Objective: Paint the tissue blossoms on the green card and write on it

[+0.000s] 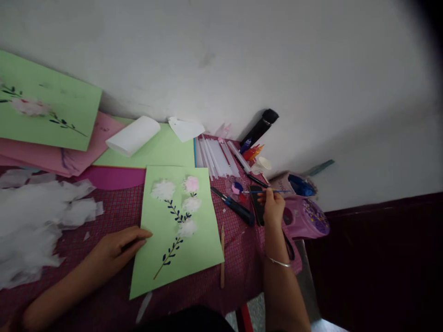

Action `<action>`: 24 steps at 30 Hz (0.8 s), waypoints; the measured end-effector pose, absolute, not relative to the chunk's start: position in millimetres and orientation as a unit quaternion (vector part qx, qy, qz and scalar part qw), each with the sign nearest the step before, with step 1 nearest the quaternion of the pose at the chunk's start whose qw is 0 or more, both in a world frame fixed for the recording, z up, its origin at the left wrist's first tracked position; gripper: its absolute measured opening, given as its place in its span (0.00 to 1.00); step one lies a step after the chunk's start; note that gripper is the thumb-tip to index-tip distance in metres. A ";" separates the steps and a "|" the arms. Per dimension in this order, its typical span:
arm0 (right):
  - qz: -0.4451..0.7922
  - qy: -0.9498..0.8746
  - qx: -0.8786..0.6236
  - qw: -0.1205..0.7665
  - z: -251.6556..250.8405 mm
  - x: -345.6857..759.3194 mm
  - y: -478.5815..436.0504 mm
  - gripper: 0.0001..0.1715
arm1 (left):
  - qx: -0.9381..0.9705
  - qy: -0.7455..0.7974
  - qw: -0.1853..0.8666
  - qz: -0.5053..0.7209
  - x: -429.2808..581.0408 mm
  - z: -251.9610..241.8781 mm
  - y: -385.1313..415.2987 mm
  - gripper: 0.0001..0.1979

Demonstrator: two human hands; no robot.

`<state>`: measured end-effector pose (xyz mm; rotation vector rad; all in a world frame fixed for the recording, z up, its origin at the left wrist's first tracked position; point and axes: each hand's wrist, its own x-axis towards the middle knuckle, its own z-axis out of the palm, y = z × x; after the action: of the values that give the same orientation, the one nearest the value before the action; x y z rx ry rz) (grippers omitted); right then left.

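Right hand [273, 206] pinching paintbrush [254, 192], bristle end at the paint dish [229, 186] just left of it; left hand [119, 246] loosely open, fingertips over the near edge of the green sheet [159, 228] lying between both hands.

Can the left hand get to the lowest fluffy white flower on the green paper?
Looks like yes: the left hand is at the left edge of the green paper, and only flat paper shows between that hand and the lowest fluffy white flower.
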<state>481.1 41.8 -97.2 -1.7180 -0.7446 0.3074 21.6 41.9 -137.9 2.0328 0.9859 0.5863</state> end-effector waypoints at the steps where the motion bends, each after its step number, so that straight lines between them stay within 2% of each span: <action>1: 0.139 -0.316 -0.735 0.583 -100.3 480.2 44.5 0.17 | 0.800 0.391 0.393 0.231 22.0 -136.8 41.9 0.13; 9: 0.160 -0.293 -0.752 0.569 -114.4 478.3 54.7 0.17 | 0.794 0.391 0.403 0.233 23.0 -136.8 42.2 0.13; 14: 0.174 -0.276 -0.738 0.591 -99.5 468.6 50.7 0.16 | 0.790 0.394 0.409 0.232 23.2 -137.1 41.0 0.12; 19: 0.255 -0.317 -0.663 0.629 -82.2 412.3 56.7 0.16 | 0.782 0.392 0.421 0.239 29.7 -129.3 35.2 0.11; 24: 0.295 -0.465 -0.621 0.558 -75.1 323.6 68.4 0.18 | 0.784 0.382 0.422 0.246 32.2 -126.0 36.8 0.10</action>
<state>323.6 68.4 -75.1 -1.4649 -1.0978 0.6952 32.2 36.8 -126.0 1.9635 0.9571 0.6147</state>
